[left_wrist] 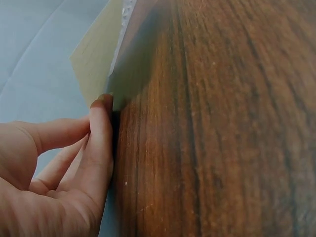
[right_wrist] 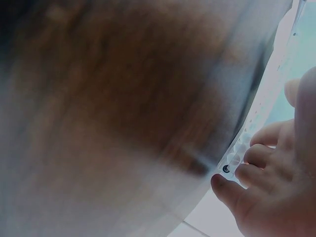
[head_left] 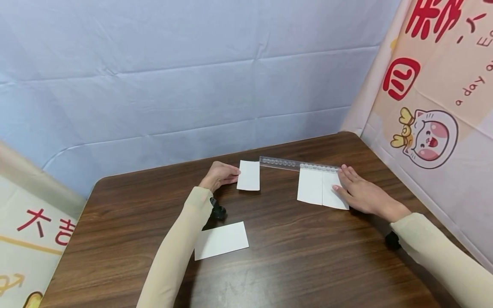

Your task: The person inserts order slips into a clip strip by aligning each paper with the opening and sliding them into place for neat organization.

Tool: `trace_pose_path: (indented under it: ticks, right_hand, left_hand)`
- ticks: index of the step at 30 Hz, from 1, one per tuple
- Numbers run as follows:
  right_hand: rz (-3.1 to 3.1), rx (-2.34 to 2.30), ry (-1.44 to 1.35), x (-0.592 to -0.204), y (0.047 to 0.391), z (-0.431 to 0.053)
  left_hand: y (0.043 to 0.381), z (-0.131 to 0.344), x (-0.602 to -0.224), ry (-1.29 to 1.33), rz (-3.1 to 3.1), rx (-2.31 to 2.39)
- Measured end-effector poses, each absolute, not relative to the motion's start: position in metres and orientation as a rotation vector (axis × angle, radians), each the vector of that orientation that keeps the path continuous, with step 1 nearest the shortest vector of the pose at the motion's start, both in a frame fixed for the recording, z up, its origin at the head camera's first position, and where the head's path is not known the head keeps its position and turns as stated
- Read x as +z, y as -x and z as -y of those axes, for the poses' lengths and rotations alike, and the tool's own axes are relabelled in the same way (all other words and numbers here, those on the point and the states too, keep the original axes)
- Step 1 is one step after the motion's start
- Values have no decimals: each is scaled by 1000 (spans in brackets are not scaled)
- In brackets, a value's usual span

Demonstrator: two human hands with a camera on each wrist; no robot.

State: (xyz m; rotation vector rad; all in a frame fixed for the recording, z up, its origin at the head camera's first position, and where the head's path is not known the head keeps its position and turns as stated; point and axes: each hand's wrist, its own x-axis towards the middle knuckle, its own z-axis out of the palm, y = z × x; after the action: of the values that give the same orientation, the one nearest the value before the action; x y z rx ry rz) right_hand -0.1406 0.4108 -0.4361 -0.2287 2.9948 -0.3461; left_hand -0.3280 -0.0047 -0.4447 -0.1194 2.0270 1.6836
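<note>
My left hand (head_left: 222,174) pinches the left edge of a small white card (head_left: 249,176) between thumb and fingers, close over the table. In the left wrist view that card (left_wrist: 96,59) stands out past the fingertips. A clear plastic ruler (head_left: 280,163) with a row of round holes lies just right of the held card. Two white cards, a left one (head_left: 310,186) and a right one (head_left: 332,196), sit side by side with their top edges at the ruler. My right hand (head_left: 362,192) rests on the right card and the ruler's right end, fingers extended.
Another white card (head_left: 223,241) lies on the brown wooden table (head_left: 292,265), partly behind the left forearm. A pale cloth (head_left: 173,98) hangs along the table's back edge, and a printed cloth (head_left: 435,107) hangs on the right. Dark wrist cameras are strapped under both sleeves.
</note>
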Motion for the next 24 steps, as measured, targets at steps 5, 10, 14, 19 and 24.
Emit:
trace_pose_path:
  ticks: [5, 10, 14, 19, 24]
  right_hand:
    - [-2991, -340, 230, -437, 141, -411]
    - [-2983, -343, 223, -437, 140, -412]
    - [-2987, -345, 223, -438, 140, -412]
    - [-2986, -356, 219, -440, 140, -412]
    - [-2990, -351, 225, -438, 141, -411]
  left_hand:
    - [328, 3, -445, 109, -2043, 1674]
    - [327, 0, -445, 95, -2054, 1666]
    - [328, -2, -447, 84, -2060, 1666]
    - [329, -4, -446, 82, -2063, 1661]
    - [329, -6, -444, 83, -2059, 1661]
